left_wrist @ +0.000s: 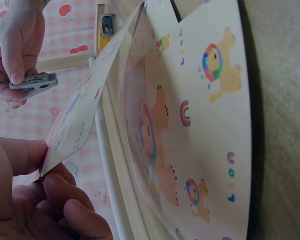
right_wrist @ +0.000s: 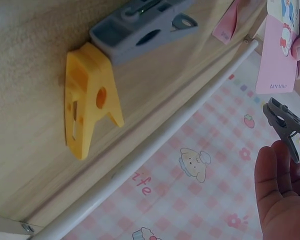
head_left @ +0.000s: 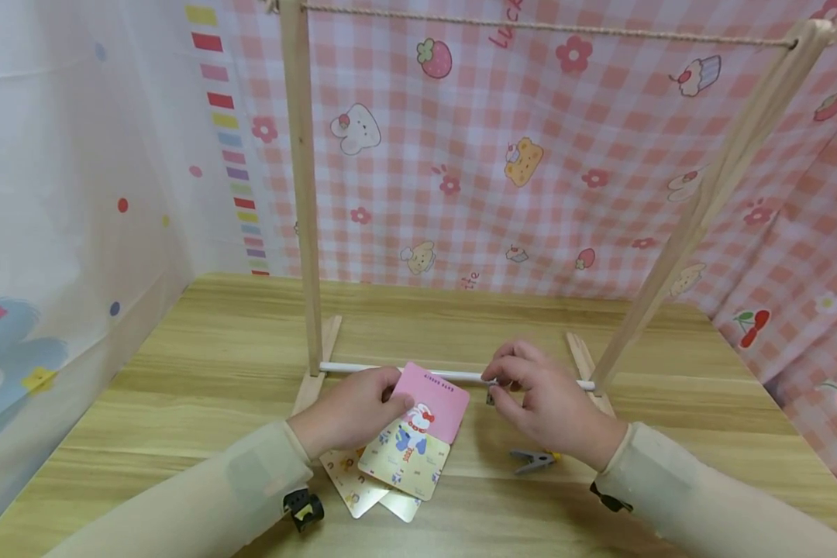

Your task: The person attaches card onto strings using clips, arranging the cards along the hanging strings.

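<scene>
My left hand (head_left: 352,407) pinches a pink and yellow card (head_left: 432,415) with a rabbit on it, thumb on its face. Beneath it, other cards (head_left: 352,496) lie overlapping on the table; one lion-printed card (left_wrist: 210,115) shows close in the left wrist view. Just right of the held card, my right hand (head_left: 544,399) grips a grey clothespin (right_wrist: 286,120) between thumb and fingers. The clothespin points toward the card, apart from it. Below the right hand, a second grey clothespin (head_left: 530,462) and a yellow clothespin (right_wrist: 90,95) lie side by side on the table.
A wooden frame stands behind the hands, with a left post (head_left: 303,194), a right post (head_left: 704,201) and a rope (head_left: 544,27) strung across the top. A white rod (head_left: 349,367) joins the posts low down. A pink checked cloth (head_left: 460,209) hangs behind the wooden table (head_left: 181,403).
</scene>
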Motion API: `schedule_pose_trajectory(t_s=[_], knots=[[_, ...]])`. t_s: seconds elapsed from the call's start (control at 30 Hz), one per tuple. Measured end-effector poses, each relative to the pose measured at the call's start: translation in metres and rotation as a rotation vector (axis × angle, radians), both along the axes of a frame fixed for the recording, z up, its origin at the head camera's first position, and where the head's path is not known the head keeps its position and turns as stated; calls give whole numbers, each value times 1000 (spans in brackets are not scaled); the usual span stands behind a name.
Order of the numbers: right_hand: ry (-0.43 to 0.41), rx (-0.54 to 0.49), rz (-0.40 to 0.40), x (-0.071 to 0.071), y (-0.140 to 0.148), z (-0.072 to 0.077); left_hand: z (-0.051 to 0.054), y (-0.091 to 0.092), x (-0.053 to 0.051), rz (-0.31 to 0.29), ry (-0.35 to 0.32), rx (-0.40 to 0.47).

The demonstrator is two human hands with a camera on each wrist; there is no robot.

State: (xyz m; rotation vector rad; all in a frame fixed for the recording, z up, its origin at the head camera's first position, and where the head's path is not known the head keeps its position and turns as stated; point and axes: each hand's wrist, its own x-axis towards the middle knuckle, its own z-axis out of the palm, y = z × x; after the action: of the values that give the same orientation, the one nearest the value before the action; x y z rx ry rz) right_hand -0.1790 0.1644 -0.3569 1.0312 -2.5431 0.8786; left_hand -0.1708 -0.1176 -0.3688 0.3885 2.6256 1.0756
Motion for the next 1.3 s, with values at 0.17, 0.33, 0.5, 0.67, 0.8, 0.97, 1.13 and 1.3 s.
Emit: schedule_pose_trajectory(t_s=[0.17,0.33,0.5,0.67,0.8,0.97,1.13,1.3], knots=[[-17,4,2,0,0,-3,0,1,0,0,1,-5],[-27,-9,-1,1,-1,-5,-1,1,1,0,-4,-1],[-66,-32,1,1,-4,-12,-4,0,1,-4,-6,12],[-102,-29,-9,3,-7,-17,-5,0,1,1,-20,22],[-109,-20,-23,3,-8,-17,-4,0,1,12,-30,28],[-111,-21,-25,3,-7,-16,-2,-1,1,15,-42,50],[-129,-45,-14,3,-6,-12,-1,-2,-1,5,-34,64],[-142,-69,-1,3,-8,-8,0,0,-3,-5,-31,94]])
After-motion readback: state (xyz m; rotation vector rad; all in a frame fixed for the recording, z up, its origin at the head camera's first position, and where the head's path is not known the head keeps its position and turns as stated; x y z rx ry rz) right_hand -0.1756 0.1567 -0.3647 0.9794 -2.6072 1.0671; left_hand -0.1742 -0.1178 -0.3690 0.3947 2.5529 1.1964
